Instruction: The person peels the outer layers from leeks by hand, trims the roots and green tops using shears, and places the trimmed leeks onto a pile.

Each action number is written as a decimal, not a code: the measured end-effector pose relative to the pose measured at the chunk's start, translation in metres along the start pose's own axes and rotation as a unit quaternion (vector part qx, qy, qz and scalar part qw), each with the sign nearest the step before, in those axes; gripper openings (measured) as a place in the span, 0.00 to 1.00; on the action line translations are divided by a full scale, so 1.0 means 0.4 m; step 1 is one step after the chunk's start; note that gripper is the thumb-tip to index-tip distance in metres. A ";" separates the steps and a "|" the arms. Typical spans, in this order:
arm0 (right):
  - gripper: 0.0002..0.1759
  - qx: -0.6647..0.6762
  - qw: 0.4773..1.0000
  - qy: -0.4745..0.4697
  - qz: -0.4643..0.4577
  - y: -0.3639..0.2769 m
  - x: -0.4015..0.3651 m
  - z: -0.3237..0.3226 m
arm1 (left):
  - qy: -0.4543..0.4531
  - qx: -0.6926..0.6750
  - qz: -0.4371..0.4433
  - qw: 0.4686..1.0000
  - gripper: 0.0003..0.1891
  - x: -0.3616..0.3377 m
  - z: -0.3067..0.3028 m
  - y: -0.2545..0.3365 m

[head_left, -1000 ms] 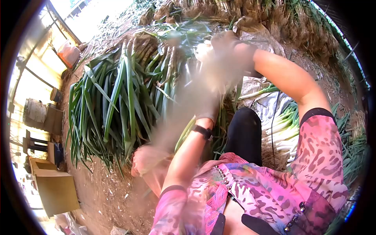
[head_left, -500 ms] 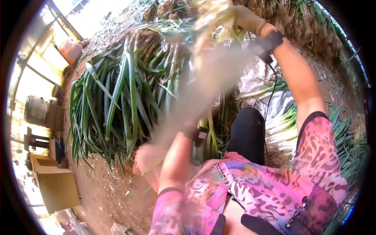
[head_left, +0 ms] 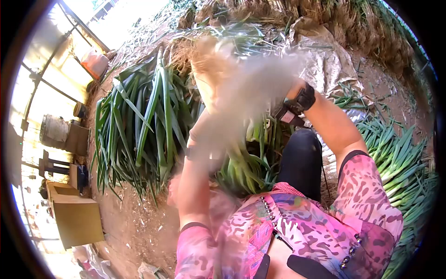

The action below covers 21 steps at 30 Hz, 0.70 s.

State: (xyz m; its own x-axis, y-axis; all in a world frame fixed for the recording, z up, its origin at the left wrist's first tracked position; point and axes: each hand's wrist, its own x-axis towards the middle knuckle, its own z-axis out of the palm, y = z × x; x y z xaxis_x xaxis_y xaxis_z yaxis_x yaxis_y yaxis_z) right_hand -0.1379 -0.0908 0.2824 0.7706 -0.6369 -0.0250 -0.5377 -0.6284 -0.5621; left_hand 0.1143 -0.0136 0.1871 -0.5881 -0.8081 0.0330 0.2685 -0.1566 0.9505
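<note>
A grey-brown smear covers the middle of the view and hides most of both hands. My left hand (head_left: 203, 124) reaches up from its banded wrist into the smear; its fingers cannot be made out. Above it is a blurred pale, cream-coloured shape (head_left: 208, 86), either a glove or stalks. My right hand (head_left: 295, 88), with a black watch-like band at the wrist, goes into the smear from the right, fingers hidden. Below the smear, green leek leaves (head_left: 246, 172) fan out near my lap. To the left lies a large heap of leeks (head_left: 148, 116), leaves towards me.
Spring-onion-like plants (head_left: 399, 162) lie in a row at my right. Rooty bundles (head_left: 362, 28) line the back, behind a crumpled sheet (head_left: 325, 60). A yellow-brown box (head_left: 76, 221), a pale bucket (head_left: 55, 130) and an orange-white bag (head_left: 94, 63) stand at left. My dark-clad knee (head_left: 302, 158) is raised.
My gloved right hand, seen at the top with pale stalks, has come down into the smear. My left forearm has moved left and up. More green leaves show above my lap.
</note>
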 end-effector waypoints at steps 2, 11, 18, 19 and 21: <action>0.20 -0.169 0.965 0.175 -0.098 0.083 0.005 0.048 | -0.004 0.085 -0.016 0.996 0.17 -0.010 -0.040 -0.015; 0.16 -0.130 0.972 0.195 0.031 0.104 -0.186 0.088 | 0.163 0.541 0.337 0.753 0.15 -0.006 -0.218 0.396; 0.19 0.295 0.871 -0.375 0.118 -0.124 -0.216 0.477 | 0.297 0.378 0.326 0.814 0.20 -0.060 -0.279 0.894; 0.19 0.263 0.891 -0.340 0.146 -0.105 -0.179 0.423 | 0.306 0.405 0.319 0.800 0.21 -0.084 -0.281 0.942; 0.19 0.062 0.986 -0.122 0.093 -0.041 -0.082 0.255 | 0.297 0.517 0.314 0.739 0.21 -0.145 -0.259 0.975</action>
State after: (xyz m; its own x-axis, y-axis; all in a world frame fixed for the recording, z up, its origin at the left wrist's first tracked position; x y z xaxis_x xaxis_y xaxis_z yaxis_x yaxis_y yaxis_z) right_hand -0.1195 -0.0142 0.2082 0.7304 -0.5999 -0.3266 -0.6428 -0.4423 -0.6254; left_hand 0.3320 -0.0867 0.5239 -0.0745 -0.6917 0.7183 -0.5614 0.6244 0.5431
